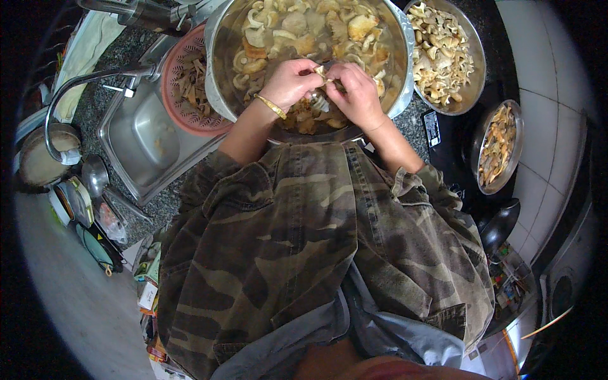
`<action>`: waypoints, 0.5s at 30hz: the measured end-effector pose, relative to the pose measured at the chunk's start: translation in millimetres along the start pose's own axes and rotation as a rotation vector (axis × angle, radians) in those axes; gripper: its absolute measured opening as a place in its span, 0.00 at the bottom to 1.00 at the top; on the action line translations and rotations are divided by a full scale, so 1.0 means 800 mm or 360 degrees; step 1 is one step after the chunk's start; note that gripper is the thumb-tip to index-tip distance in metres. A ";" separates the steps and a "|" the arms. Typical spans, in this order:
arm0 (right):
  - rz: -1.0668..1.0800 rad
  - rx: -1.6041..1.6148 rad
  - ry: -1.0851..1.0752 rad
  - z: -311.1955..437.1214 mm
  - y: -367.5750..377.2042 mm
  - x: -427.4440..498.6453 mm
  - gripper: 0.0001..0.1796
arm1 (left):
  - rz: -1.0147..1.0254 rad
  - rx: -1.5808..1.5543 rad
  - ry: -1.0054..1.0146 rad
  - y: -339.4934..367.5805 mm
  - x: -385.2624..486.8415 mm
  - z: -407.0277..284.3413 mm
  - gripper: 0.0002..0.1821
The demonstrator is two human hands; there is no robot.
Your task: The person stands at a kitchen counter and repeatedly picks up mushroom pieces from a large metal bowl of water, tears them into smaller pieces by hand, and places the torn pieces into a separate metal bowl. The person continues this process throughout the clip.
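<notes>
A large metal basin [405,47] full of water and floating mushrooms [294,23] stands before me. Over its near side, my left hand [295,81] pinches a small pale mushroom piece [321,72] between thumb and fingertips. My right hand [352,88] has its fingertips on the same piece, close against the left thumb. The fingers partly cover the piece, so its full shape is hidden. Browner mushroom pieces [306,124] lie in the water below my wrists.
Left of the basin, a pink plastic colander [172,102] holds brown scraps beside a steel sink [142,137] with a curved faucet [59,95]. To the right are a steel bowl of pale mushrooms [441,52], another bowl with orange-brown pieces [498,147] and a dark wok [498,223].
</notes>
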State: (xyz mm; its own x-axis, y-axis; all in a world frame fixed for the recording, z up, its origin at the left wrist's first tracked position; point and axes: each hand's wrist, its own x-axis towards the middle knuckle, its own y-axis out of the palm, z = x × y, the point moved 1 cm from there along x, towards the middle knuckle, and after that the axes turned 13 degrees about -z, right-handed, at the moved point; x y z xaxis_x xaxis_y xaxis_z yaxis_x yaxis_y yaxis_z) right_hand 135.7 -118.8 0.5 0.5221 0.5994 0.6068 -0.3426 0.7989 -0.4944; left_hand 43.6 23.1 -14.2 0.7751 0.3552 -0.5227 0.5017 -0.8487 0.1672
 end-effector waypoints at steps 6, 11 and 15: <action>0.0024 -0.0014 0.0012 -0.001 -0.003 0.001 0.09 | 0.0063 -0.0111 -0.0051 -0.002 0.003 0.001 0.08; -0.0001 0.0001 0.0012 -0.002 -0.001 0.000 0.08 | -0.0032 -0.0403 -0.0180 -0.005 0.008 0.015 0.08; -0.0008 0.0013 0.0025 -0.003 0.001 -0.001 0.09 | 0.0021 -0.0362 -0.0111 -0.006 0.009 0.016 0.08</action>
State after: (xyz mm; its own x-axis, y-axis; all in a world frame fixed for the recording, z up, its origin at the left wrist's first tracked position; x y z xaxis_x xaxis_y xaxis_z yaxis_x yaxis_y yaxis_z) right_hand 136.4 -118.6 -2.0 0.5360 0.5946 0.5993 -0.3462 0.8022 -0.4864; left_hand 41.5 24.5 -29.4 0.7578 0.3098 -0.5743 0.5713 -0.7402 0.3546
